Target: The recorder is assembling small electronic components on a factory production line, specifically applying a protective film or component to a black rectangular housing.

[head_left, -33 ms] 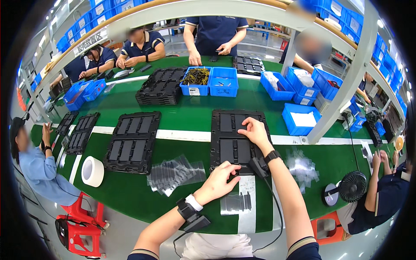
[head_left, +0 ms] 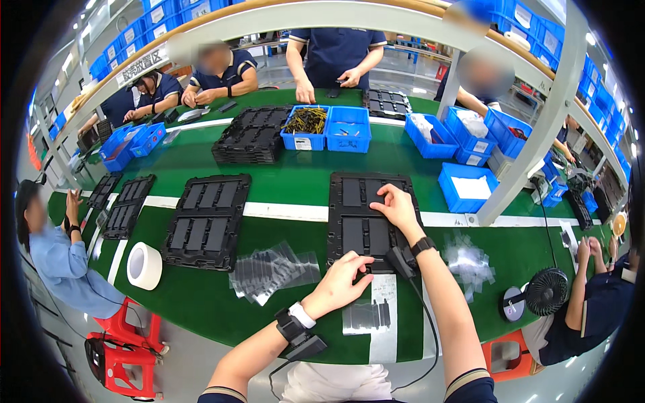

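My right hand [head_left: 397, 209] hovers over or rests on the right side of a black compartment tray [head_left: 342, 252]. Its thumb and index finger are bent, with a gap between the tips, and I see nothing in them. Dark flat rectangular pieces [head_left: 351, 193] fill the tray's slots. At the tray's near edge is my left hand [head_left: 341, 282], fingers half curled and thumb apart from them; no held thing shows. Just below it lies a clear film sheet with dark strips [head_left: 366, 317], partly over a white paper strip [head_left: 383, 349]. Each wrist wears a black band with a device.
Overlapping clear films [head_left: 274, 270] and a white tape roll [head_left: 144, 266] lie left, beside another filled tray [head_left: 205, 221]. More films [head_left: 467, 262] and a small black fan [head_left: 545, 290] are right. Blue bins [head_left: 347, 129] and stacked trays [head_left: 248, 134] stand beyond. A metal post [head_left: 531, 154] rises right.
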Tool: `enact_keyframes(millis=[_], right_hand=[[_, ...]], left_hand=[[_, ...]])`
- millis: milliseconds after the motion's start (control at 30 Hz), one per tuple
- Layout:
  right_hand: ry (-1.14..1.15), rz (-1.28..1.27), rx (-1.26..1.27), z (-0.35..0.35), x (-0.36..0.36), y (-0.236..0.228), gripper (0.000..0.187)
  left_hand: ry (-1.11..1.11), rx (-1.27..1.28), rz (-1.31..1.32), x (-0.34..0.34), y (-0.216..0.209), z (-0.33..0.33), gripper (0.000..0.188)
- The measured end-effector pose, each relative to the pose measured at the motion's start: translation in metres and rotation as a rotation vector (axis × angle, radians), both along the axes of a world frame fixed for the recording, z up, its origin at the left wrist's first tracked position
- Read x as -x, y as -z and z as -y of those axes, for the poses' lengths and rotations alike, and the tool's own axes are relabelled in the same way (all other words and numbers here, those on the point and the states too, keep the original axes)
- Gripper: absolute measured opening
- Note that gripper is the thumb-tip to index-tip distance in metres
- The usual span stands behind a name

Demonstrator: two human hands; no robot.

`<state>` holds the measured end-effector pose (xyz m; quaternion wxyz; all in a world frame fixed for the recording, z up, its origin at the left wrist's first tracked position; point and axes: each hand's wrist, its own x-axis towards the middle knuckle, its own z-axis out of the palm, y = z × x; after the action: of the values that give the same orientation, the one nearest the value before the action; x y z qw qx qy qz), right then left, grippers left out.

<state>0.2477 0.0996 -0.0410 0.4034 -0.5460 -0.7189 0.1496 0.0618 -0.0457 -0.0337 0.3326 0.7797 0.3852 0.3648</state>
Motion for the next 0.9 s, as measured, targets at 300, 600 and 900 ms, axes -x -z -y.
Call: enact_keyframes(millis=[300,600,900], right_hand=[[0.030,-0.209,-0.113,0.018,-0.018,-0.019,0.023],[-0.409,-0.026,-0.001,0.160,0.002,-0.040,0.030],[-0.381,-0.319,-0.043,0.154,0.004,-0.034,0.024]], left_hand=[[0.021,0.134,0.183,-0.007,0.004,-0.012,0.027],[0.079,0.540,0.725,0.001,-0.010,-0.005,0.019],[0.087,0.333,0.335,0.004,-0.001,0.000,0.013]])
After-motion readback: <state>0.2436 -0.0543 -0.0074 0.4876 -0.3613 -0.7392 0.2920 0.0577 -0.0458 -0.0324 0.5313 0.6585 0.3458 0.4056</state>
